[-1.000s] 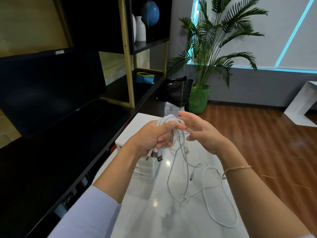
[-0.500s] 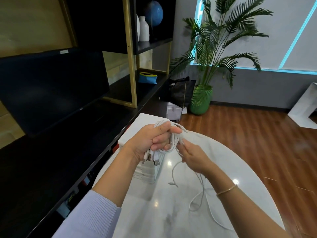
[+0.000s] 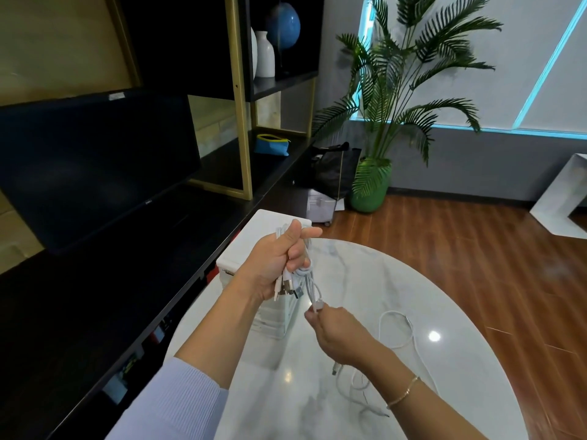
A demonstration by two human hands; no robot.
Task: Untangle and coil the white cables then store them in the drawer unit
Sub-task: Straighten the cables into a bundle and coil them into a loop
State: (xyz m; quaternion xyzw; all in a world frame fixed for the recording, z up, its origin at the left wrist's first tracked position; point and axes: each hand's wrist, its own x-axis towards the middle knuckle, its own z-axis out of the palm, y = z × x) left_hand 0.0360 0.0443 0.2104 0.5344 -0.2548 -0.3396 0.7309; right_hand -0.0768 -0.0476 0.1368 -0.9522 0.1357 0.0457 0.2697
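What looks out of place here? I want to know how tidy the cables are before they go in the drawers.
Loose white cable sprawls uncoiled across the marble table, one end near the front edge. The left hand clamps a bunched bundle with plugs dangling; the right hand pinches one connector.

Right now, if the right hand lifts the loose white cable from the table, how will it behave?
Probably floppy: the loose white cable lies in slack curls on the marble table. Likely light, since the left hand holds several bunched together. Its trailing end may drag.
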